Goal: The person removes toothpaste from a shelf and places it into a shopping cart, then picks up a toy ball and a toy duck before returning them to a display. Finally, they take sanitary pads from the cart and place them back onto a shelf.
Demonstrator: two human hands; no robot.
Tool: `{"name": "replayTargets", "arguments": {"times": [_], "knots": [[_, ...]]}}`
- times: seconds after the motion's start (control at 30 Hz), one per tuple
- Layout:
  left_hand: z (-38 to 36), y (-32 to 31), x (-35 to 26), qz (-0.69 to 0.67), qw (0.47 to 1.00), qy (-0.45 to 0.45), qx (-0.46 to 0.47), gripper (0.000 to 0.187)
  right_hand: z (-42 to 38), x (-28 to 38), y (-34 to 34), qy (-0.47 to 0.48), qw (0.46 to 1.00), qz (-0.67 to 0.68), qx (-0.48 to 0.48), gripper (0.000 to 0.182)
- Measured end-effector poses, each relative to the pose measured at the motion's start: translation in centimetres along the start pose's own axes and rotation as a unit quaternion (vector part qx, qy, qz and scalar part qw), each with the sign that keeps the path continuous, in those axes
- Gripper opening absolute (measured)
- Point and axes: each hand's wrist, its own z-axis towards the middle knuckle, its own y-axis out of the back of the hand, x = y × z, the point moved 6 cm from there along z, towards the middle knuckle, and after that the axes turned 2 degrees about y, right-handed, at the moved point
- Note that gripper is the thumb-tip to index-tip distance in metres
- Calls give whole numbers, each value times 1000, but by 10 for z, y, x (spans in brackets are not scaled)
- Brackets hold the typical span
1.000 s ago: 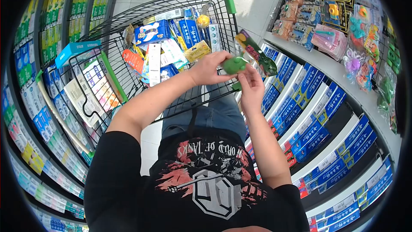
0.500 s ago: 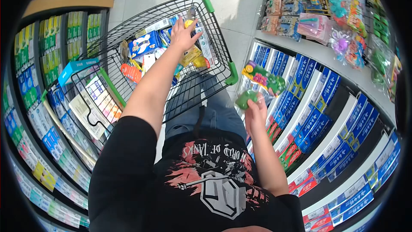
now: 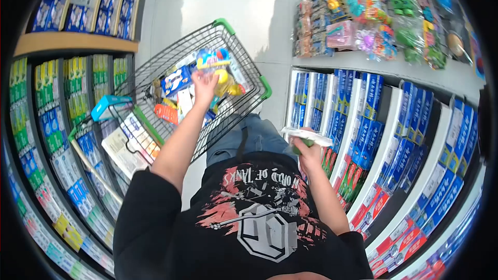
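Observation:
My left hand (image 3: 205,87) is over the shopping cart (image 3: 264,87), its fingers closed on a packaged toy (image 3: 212,60) with a yellow, blue and red front. Just below that package shows a small yellow toy (image 3: 222,76) among the goods. In front of my right hip, my right hand (image 3: 310,158) pinches a bagged green toy (image 3: 301,147), tilted so that its white card back (image 3: 311,138) faces up. A dark blue packet (image 3: 175,80) and an orange-red item (image 3: 166,114) lie in the cart near my left wrist.
Shelves of blue toothpaste boxes (image 3: 368,140) line my right, with hanging bagged toys (image 3: 410,33) above. On my left are racks of toothbrush packs (image 3: 49,140). A teal box (image 3: 110,106) and a flat white package (image 3: 129,142) sit at the cart's handle end.
My left hand, spread over the goods before, now holds a packaged toy raised above them. My right hand has lowered and tipped the green toy's package, hiding its colourful front.

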Motion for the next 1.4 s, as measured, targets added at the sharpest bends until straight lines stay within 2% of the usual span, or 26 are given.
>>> {"name": "replayTargets", "arguments": {"times": [0.03, 0.07, 0.13, 0.17, 0.23, 0.27, 0.4, 0.43, 0.5, 0.67, 0.77, 0.83, 1.0, 1.03, 1.13, 1.17, 1.23, 1.3, 1.37, 1.4], "knots": [[-27, -4, -13, -70, 994, 85, 18, 76, 0, 2, -4, 24, 1000, -4, 0, 21], [-55, -10, -31, -100, 991, 84, 29, 79, 3, 2, -9, 32, 998, 33, 44, 28], [-95, -21, -36, -211, 960, 152, 100, 86, 6, -2, -9, -45, 998, 33, -14, 45], [-112, -28, -40, -245, 939, 186, 153, 72, 5, 12, -16, -21, 999, 22, -12, 48], [-141, -40, -48, -316, 883, 251, 240, 57, 3, 44, -31, 21, 1000, 0, -1, 55], [-157, -45, -73, -301, 881, 263, 255, 49, 6, 52, -32, 46, 999, 3, -7, 54], [-170, -60, -108, -276, 875, 247, 311, 60, 21, 60, -18, 113, 992, 36, -45, 42], [-172, -65, -118, -261, 876, 237, 328, 64, 11, 88, -25, 124, 989, 73, -37, 40], [-165, -76, -129, -269, 872, 233, 336, 57, 2, 121, -27, 135, 978, 155, -33, 31], [-153, -125, -188, -267, 870, 178, 373, 37, 11, 158, 2, 184, 961, 178, -107, 24], [-131, -146, -192, -290, 873, 218, 327, 38, 21, 176, 13, 204, 951, 204, -111, 25], [-125, -164, -216, -250, 891, 176, 335, 40, 30, 189, 22, 217, 945, 219, -108, 27], [-116, -210, -263, -145, 926, 85, 339, 37, 52, 214, 34, 196, 936, 291, -32, 39], [-116, -218, -267, -170, 927, 97, 320, 33, 57, 218, 35, 188, 930, 316, -25, 41], [-124, -241, -281, -261, 890, 137, 349, 33, 70, 228, 43, 213, 925, 315, 15, 38], [-119, -243, -275, -253, 884, 135, 369, 41, 74, 227, 48, 224, 930, 292, -19, 39], [-125, -249, -281, -282, 863, 138, 396, 45, 82, 223, 57, 248, 934, 243, -84, 41], [-128, -254, -287, -295, 843, 137, 427, 47, 84, 236, 70, 298, 948, 29, -107, 41], [-119, -251, -286, -278, 863, 131, 402, 47, 79, 257, 77, 361, 912, -148, -125, 34], [-115, -249, -283, -269, 872, 129, 388, 47, 82, 266, 78, 375, 916, -89, -111, 32]]}}
